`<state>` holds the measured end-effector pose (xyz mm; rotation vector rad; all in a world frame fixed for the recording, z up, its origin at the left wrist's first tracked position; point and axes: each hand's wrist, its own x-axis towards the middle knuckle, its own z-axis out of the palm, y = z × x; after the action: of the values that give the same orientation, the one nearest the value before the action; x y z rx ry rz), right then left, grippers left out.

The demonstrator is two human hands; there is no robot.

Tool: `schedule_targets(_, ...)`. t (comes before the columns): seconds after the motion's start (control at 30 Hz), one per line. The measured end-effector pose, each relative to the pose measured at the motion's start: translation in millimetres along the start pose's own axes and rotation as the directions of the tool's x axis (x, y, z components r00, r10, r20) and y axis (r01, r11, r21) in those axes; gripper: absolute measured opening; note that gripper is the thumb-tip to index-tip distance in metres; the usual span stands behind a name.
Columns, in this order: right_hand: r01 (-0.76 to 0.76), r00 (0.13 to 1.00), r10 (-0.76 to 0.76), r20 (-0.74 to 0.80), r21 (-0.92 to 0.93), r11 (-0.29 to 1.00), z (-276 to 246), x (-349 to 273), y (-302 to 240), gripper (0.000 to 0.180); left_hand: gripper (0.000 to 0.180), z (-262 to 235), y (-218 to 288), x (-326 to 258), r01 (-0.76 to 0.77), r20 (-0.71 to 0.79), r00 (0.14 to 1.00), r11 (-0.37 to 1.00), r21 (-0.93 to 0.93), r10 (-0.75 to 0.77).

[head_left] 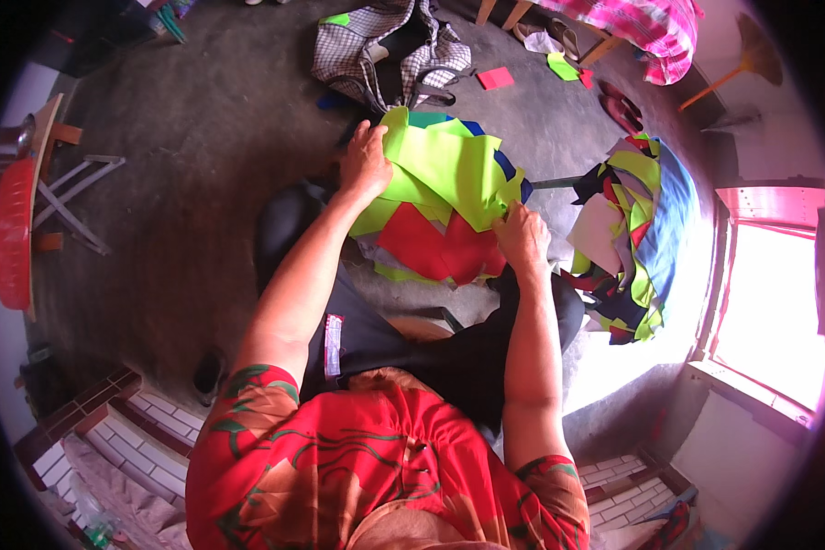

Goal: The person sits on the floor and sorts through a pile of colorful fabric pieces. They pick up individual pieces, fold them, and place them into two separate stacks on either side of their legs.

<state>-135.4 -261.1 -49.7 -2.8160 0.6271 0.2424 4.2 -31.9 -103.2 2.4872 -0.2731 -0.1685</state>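
**Lime cloth (pixel 449 174) spread out, plenty left imo**

Head view: left hand (pixel 365 165) and right hand (pixel 524 240) both look closed on its edges, holding it over a scrap pile (pixel 419 243) by the legs (pixel 458 362). I'd call it midway: the mixed heap (pixel 605 234) is a jumble. That hems in the right, checked bag (pixel 344 50) ahead; more room left.

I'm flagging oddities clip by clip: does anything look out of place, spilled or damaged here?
Slightly out of place: a red scrap and a lime scrap lie on the floor, the lime one near the pink cloth, both apart from the scrap pile by the person's legs. No spill or damage stands out.
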Motion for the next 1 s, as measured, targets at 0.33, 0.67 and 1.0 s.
schedule_targets(0.33,0.203,0.882,-0.142,0.449,-0.091,0.975,3.4,-4.2,-15.9,0.043,0.052,10.9,15.3,-23.9,-0.348,0.29,0.91,0.925,0.151,0.295)
schedule_targets(0.67,0.049,0.995,-0.05,0.082,0.009,0.999,-9.7,4.7,23.0,0.034,0.054,23.3,18.8,-37.2,-0.493,0.38,0.832,0.854,0.17,0.404)
schedule_targets(1.0,0.196,0.916,-0.099,0.389,-0.218,0.956,16.0,7.4,34.7,0.035,0.054,18.1,25.6,-39.1,-0.479,0.541,0.765,0.87,0.118,0.349)
